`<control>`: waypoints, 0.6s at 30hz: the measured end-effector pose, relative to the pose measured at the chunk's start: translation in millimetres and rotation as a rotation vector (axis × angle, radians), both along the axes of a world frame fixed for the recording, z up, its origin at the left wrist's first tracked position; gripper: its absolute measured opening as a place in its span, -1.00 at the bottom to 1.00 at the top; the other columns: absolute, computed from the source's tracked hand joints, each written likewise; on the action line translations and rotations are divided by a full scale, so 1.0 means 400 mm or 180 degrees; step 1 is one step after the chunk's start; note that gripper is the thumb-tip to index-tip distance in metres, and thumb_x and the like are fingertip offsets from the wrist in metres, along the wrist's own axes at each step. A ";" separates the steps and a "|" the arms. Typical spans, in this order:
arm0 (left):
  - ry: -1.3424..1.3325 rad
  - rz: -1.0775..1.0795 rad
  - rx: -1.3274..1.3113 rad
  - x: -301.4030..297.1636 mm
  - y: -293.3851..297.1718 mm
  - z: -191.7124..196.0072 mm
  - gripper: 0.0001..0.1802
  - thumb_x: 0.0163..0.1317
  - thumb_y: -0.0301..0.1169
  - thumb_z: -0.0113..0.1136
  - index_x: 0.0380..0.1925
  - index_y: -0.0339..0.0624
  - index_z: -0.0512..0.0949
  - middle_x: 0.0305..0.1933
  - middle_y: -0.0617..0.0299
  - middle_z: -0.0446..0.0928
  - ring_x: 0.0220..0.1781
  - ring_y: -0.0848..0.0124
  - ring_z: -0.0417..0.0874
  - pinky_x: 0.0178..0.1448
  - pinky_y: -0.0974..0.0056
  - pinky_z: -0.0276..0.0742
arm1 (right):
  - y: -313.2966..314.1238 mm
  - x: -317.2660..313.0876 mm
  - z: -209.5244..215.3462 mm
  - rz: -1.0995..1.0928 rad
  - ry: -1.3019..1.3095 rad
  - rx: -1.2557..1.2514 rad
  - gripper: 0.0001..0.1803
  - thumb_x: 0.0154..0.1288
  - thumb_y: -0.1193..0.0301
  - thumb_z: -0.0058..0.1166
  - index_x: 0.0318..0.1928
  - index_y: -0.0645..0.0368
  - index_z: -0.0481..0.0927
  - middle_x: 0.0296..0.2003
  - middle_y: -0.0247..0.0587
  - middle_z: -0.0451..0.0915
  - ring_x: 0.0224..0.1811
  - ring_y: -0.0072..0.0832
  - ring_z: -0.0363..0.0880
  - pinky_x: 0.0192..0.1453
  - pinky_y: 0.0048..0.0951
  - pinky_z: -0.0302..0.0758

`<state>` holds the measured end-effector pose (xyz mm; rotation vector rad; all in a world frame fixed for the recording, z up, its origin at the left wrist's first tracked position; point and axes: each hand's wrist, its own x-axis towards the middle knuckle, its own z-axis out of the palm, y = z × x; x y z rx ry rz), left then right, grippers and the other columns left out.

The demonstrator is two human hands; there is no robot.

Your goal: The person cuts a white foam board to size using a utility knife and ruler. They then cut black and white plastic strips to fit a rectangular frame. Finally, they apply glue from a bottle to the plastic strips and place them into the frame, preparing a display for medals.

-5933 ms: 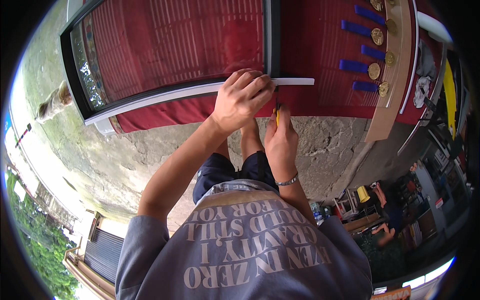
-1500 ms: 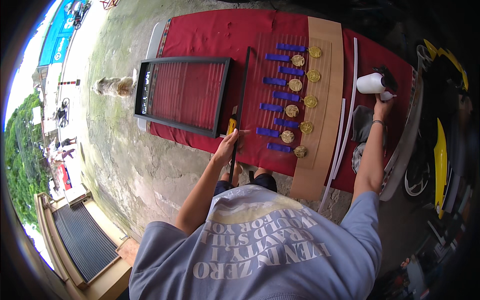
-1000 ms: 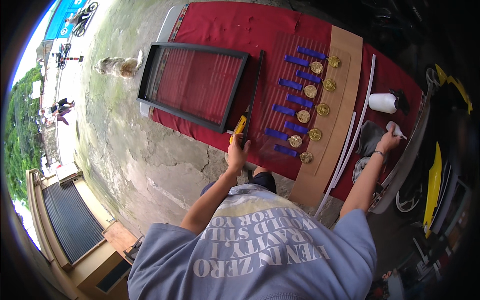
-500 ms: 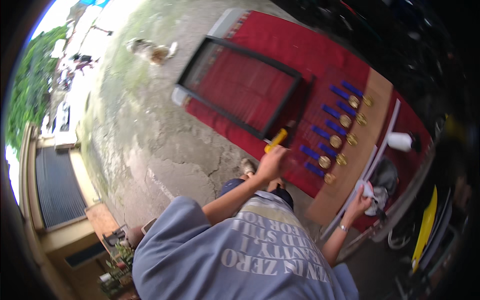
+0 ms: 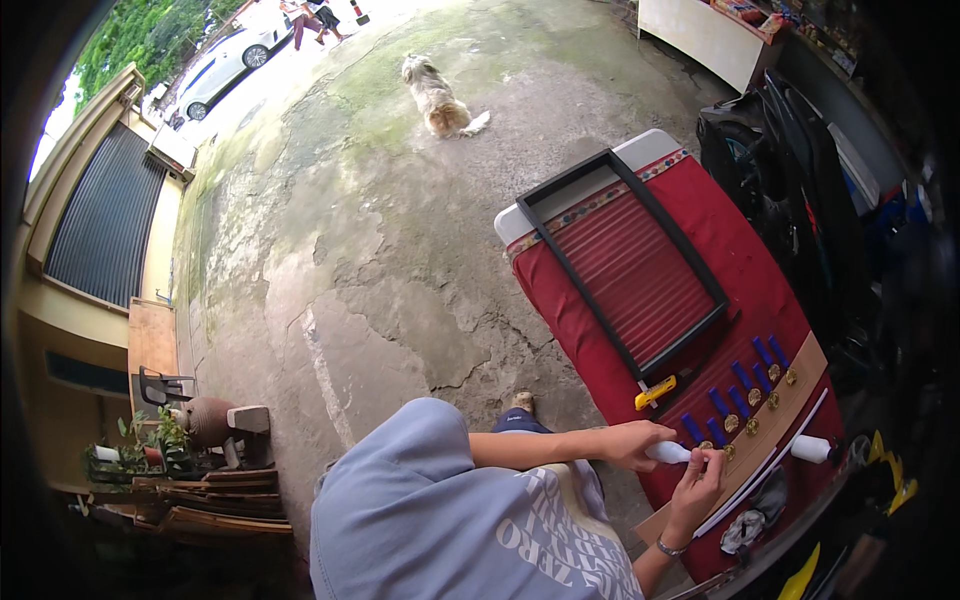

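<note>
Shirt lettering: pale capitals on the grey-blue T-shirt, partly lost in folds.
Left hand: forearm stretched rightward, fingers wrapped round the white squeeze bottle.
Right hand: fingertips bent onto the bottle's narrow end.
Bottle's place: between both hands, near the gold medals.
Since half a second ago: left hand has left the yellow utility knife, now lying near the black frame, and joined the right.
</note>
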<state>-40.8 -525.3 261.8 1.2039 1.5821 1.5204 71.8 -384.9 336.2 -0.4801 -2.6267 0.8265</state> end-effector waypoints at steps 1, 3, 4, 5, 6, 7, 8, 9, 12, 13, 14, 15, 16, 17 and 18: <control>-0.0123 0.0042 0.0018 -0.003 -0.032 0.003 -0.69 0.05 -0.46 0.29 -0.21 -0.30 0.47 -0.28 -0.03 0.56 -0.20 0.03 0.65 -0.15 0.08 0.52 | -0.023 -0.009 0.020 0.0158 -0.0025 0.0179 -0.61 0.54 0.23 -0.05 -0.31 0.34 0.38 -0.41 0.05 0.42 -0.31 0.03 0.47 -0.22 -0.05 0.37; -0.0380 0.0116 0.0039 -0.004 -0.095 0.030 -0.68 0.12 -0.32 0.36 -0.23 -0.27 0.50 -0.36 0.02 0.59 -0.30 0.06 0.66 -0.22 0.09 0.52 | -0.071 -0.031 0.053 0.0469 -0.0091 0.0524 -0.62 0.54 0.26 -0.06 -0.35 0.33 0.34 -0.45 0.06 0.35 -0.35 0.06 0.42 -0.28 -0.02 0.31; -0.0511 0.0161 0.0046 -0.006 -0.125 0.039 -0.65 0.15 -0.25 0.40 -0.25 -0.25 0.51 -0.41 0.05 0.61 -0.35 0.07 0.67 -0.26 0.10 0.52 | -0.098 -0.038 0.065 0.0558 -0.0105 0.0442 -0.62 0.54 0.28 -0.06 -0.37 0.34 0.32 -0.46 0.07 0.34 -0.38 0.06 0.40 -0.29 -0.02 0.29; -0.0493 0.0163 0.0091 -0.006 -0.151 0.043 -0.63 0.16 -0.20 0.40 -0.26 -0.24 0.52 -0.44 0.07 0.61 -0.39 0.13 0.67 -0.29 0.10 0.52 | -0.124 -0.040 0.077 0.0643 -0.0128 0.0363 -0.63 0.54 0.31 -0.07 -0.38 0.34 0.31 -0.48 0.07 0.32 -0.40 0.06 0.38 -0.31 -0.02 0.27; -0.0477 0.0170 0.0135 -0.008 -0.175 0.047 -0.61 0.17 -0.14 0.41 -0.28 -0.23 0.54 -0.47 0.10 0.61 -0.42 0.18 0.66 -0.31 0.11 0.51 | -0.149 -0.042 0.088 0.0732 -0.0153 0.0283 -0.63 0.54 0.33 -0.08 -0.39 0.34 0.29 -0.49 0.07 0.31 -0.42 0.06 0.36 -0.33 -0.02 0.26; -0.0463 0.0180 0.0180 -0.010 -0.200 0.049 -0.58 0.19 -0.09 0.41 -0.29 -0.23 0.55 -0.50 0.13 0.61 -0.46 0.23 0.66 -0.34 0.12 0.50 | -0.173 -0.046 0.099 0.0775 -0.0165 0.0252 -0.63 0.54 0.34 -0.07 -0.41 0.34 0.29 -0.50 0.05 0.30 -0.44 0.04 0.35 -0.35 -0.04 0.24; -0.0531 0.0123 0.0120 -0.011 -0.228 0.064 -0.59 0.19 -0.08 0.40 -0.30 -0.22 0.56 -0.51 0.16 0.60 -0.46 0.28 0.65 -0.34 0.14 0.48 | -0.194 -0.045 0.110 0.0816 -0.0176 0.0204 -0.62 0.53 0.35 -0.07 -0.43 0.34 0.28 -0.51 0.04 0.28 -0.46 0.02 0.34 -0.37 -0.05 0.22; -0.0600 0.0064 0.0059 -0.012 -0.256 0.078 -0.59 0.19 -0.08 0.40 -0.31 -0.21 0.57 -0.52 0.18 0.60 -0.47 0.33 0.64 -0.35 0.17 0.46 | -0.215 -0.041 0.120 0.0854 -0.0189 0.0156 -0.62 0.53 0.36 -0.06 -0.45 0.34 0.27 -0.52 0.02 0.27 -0.48 -0.01 0.33 -0.39 -0.06 0.20; -0.0684 -0.0269 -0.0028 -0.021 -0.322 0.119 -0.61 0.19 -0.06 0.38 -0.33 -0.19 0.59 -0.54 0.23 0.58 -0.48 0.42 0.61 -0.35 0.24 0.38 | -0.262 -0.007 0.146 0.0792 -0.0422 -0.0148 -0.60 0.49 0.34 0.01 -0.50 0.28 0.28 -0.56 -0.05 0.26 -0.49 -0.09 0.33 -0.39 -0.08 0.22; -0.0697 -0.0427 -0.0042 -0.026 -0.334 0.126 -0.61 0.20 -0.06 0.38 -0.33 -0.18 0.59 -0.55 0.25 0.58 -0.48 0.44 0.60 -0.35 0.26 0.35 | -0.276 -0.007 0.146 0.0848 -0.0297 -0.0256 -0.60 0.48 0.34 0.02 -0.50 0.27 0.29 -0.56 -0.06 0.25 -0.50 -0.10 0.32 -0.39 -0.09 0.22; -0.1002 -0.0500 0.0188 -0.006 -0.332 0.118 -0.63 0.19 -0.07 0.37 -0.34 -0.17 0.60 -0.55 0.26 0.57 -0.48 0.43 0.60 -0.33 0.30 0.31 | -0.290 0.013 0.143 0.0810 -0.0230 -0.0344 -0.60 0.48 0.35 0.03 -0.50 0.27 0.29 -0.55 -0.07 0.25 -0.50 -0.12 0.31 -0.40 -0.11 0.22; -0.0614 -0.0427 0.0312 -0.016 -0.339 0.100 -0.70 0.19 -0.21 0.38 -0.30 -0.23 0.60 -0.55 0.28 0.55 -0.50 0.55 0.52 -0.41 0.32 0.39 | -0.302 0.005 0.134 0.0844 -0.0106 -0.0367 -0.63 0.47 0.37 0.04 -0.49 0.26 0.31 -0.55 -0.06 0.26 -0.50 -0.10 0.32 -0.40 -0.11 0.22; -0.0865 -0.0525 0.0093 -0.009 -0.344 0.075 -0.71 0.18 -0.20 0.38 -0.32 -0.20 0.62 -0.55 0.29 0.56 -0.48 0.56 0.53 -0.38 0.31 0.40 | -0.311 0.005 0.135 0.0866 -0.0173 -0.0334 -0.66 0.45 0.38 0.05 -0.47 0.26 0.32 -0.54 -0.05 0.28 -0.49 -0.08 0.33 -0.40 -0.10 0.23; -0.0883 -0.0632 -0.0021 -0.013 -0.343 0.057 -0.71 0.15 -0.18 0.39 -0.33 -0.18 0.63 -0.54 0.30 0.57 -0.47 0.55 0.55 -0.37 0.32 0.42 | -0.317 -0.001 0.139 0.0924 -0.0193 -0.0345 -0.68 0.44 0.38 0.07 -0.45 0.26 0.34 -0.52 -0.04 0.31 -0.46 -0.05 0.35 -0.39 -0.10 0.26; -0.0644 -0.0517 0.0122 -0.009 -0.346 0.034 -0.71 0.12 -0.19 0.39 -0.35 -0.18 0.63 -0.53 0.31 0.58 -0.47 0.53 0.57 -0.38 0.32 0.42 | -0.321 0.003 0.124 0.0975 -0.0095 -0.0327 -0.69 0.43 0.39 0.08 -0.45 0.25 0.35 -0.51 -0.05 0.32 -0.45 -0.05 0.38 -0.37 -0.11 0.30</control>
